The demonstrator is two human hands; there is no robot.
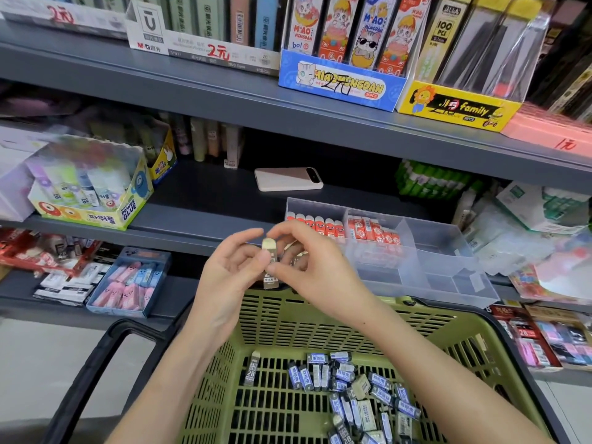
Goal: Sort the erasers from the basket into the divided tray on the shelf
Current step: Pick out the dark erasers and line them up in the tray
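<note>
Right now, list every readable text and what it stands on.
"M&G", "2元": white display box.
"MIAOMENGDAN": blue cat box.
"family": yellow box.
"100 PCS": lead pack above it.
"POWER GLUE": glue box.
"2B": long eraser in the basket.
Held eraser print, small shelf labels: too blurred.

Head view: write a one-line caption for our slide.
One eraser pinched between left hand and right hand above the green basket, near the divided tray on the shelf.

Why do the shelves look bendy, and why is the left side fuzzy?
In the head view, the wide-angle lens bows the shelf edge; the glue box at the left is smeared with blur; the eraser in the left hand and right hand looks sharper.
</note>
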